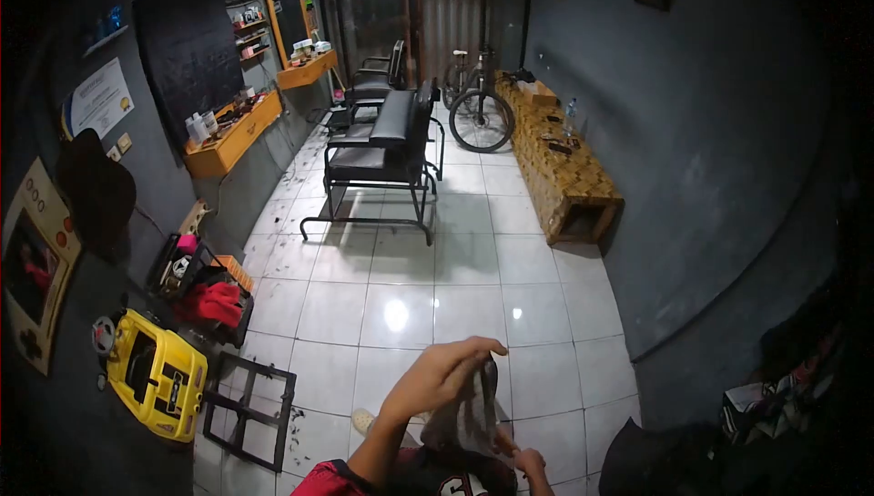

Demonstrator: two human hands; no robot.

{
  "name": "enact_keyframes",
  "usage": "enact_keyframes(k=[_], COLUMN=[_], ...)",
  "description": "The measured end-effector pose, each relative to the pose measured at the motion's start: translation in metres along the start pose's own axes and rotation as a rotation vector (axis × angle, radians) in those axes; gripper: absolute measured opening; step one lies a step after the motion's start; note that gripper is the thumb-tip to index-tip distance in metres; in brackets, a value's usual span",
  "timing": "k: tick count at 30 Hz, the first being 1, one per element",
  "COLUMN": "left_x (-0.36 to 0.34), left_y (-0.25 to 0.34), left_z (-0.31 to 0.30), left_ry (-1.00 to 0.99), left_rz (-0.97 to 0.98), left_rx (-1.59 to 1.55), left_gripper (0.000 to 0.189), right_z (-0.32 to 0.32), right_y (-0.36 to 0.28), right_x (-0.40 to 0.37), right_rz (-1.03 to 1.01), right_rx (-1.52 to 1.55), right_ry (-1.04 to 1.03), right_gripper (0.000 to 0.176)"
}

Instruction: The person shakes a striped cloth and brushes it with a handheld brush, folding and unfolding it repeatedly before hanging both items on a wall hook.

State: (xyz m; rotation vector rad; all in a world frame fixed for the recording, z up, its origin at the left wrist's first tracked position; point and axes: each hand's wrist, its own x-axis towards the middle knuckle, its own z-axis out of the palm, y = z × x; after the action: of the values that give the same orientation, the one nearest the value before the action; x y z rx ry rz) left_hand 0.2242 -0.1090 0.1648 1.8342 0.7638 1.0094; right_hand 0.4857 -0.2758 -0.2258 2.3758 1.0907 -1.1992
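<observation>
Low in frame, above the white tile floor. Left hand is raised with fingers curled closed, pinching the top of a grey cloth that hangs in front of the chest. A dark slim object lies against the cloth just under the fingertips; what it is, cannot tell. Right hand is lower, fingers bent at the cloth's bottom edge, hold unclear. Judgement: a firm upper pinch, the lower edge drawn taut, and work kept close to the body should stop the dark piece slipping to the tiles.

Head cam, fwd-down, wide room view.
</observation>
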Motion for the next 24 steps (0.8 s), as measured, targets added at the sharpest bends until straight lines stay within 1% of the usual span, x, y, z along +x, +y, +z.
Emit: enact_keyframes(k=[1,2,3,4,5,6,7,8,10,12,13,14,15,16,17,18,19,20,22,23,24], left_x=[0.0,0.001,0.003,0.004,0.003,0.005,0.005,0.005,0.003,0.002,0.0,-0.003,-0.005,-0.005,-0.003,-0.002,-0.002,-0.003,-0.008,-0.008,-0.008], left_y=[-0.004,-0.003,0.001,0.002,-0.009,-0.003,-0.003,-0.005,-0.013,-0.008,-0.009,-0.011,-0.012,-0.009,-0.001,0.007,0.013,0.015,0.01,0.006,0.004], left_z=[-0.002,-0.002,-0.003,-0.003,0.002,0.005,0.01,0.016,0.03,0.034,0.033,0.032,0.03,0.026,0.018,0.01,0.002,-0.002,-0.005,-0.007,-0.008], left_ry=[-0.04,-0.088,-0.134,-0.179,-0.251,-0.345,-0.44,-0.536,-0.585,-0.63,-0.58,-0.528,-0.475,-0.385,-0.296,-0.211,-0.19,-0.142,-0.07,-0.076,-0.086], left_rz=[-0.057,-0.104,-0.15,-0.194,-0.128,-0.094,-0.101,-0.107,0.014,0.104,0.142,0.178,0.214,0.179,0.143,0.104,0.058,0.093,0.098,0.074,0.048], left_rx=[-0.025,-0.023,-0.02,-0.013,0.017,0.089,0.119,0.149,0.256,0.336,0.355,0.375,0.393,0.36,0.327,0.292,0.287,0.283,0.203,0.148,0.09], left_gripper=[0.016,0.017,0.019,0.022,0.027,0.029,0.028,0.028,0.025,0.025,0.024,0.023,0.023,0.022,0.021,0.02,0.021,0.02,0.019,0.019,0.019], right_z=[-0.003,-0.009,-0.01,-0.04,-0.086,-0.124,-0.14,-0.149,-0.136,-0.118,-0.109,-0.102,-0.084,-0.05,-0.018,0.007,0.017,0.024,0.034,0.038,0.037], right_y=[0.002,0.011,0.018,0.0,-0.033,-0.053,-0.066,-0.071,-0.074,-0.08,-0.085,-0.085,-0.077,-0.058,-0.032,-0.011,0.0,0.009,0.029,0.042,0.045], right_x=[0.003,0.005,0.022,0.0,-0.059,-0.104,-0.12,-0.13,-0.124,-0.11,-0.108,-0.109,-0.08,-0.032,0.006,0.028,0.02,0.015,0.022,0.025,0.039], right_rz=[0.049,-0.15,-0.292,-0.327,-0.327,-0.4,-0.492,-0.683,-0.96,-0.898,-0.716,-0.736,-0.631,-0.526,-0.592,-0.63,-0.374,-0.118,-0.069,-0.037,0.04], right_rx=[0.059,0.076,0.216,0.502,0.88,1.149,1.295,1.425,1.567,1.399,1.429,1.374,1.155,0.938,0.546,0.157,-0.032,-0.218,-0.135,-0.093,0.029], right_ry=[0.052,0.222,0.343,0.295,0.114,-0.123,-0.22,-0.387,-0.686,-0.75,-0.935,-0.952,-0.911,-0.861,-0.569,-0.274,-0.158,-0.038,0.037,0.067,-0.005], right_gripper=[0.055,0.053,0.052,0.051,0.046,0.044,0.046,0.045,0.042,0.038,0.03,0.024,0.026,0.029,0.035,0.042,0.046,0.051,0.054,0.055,0.058])
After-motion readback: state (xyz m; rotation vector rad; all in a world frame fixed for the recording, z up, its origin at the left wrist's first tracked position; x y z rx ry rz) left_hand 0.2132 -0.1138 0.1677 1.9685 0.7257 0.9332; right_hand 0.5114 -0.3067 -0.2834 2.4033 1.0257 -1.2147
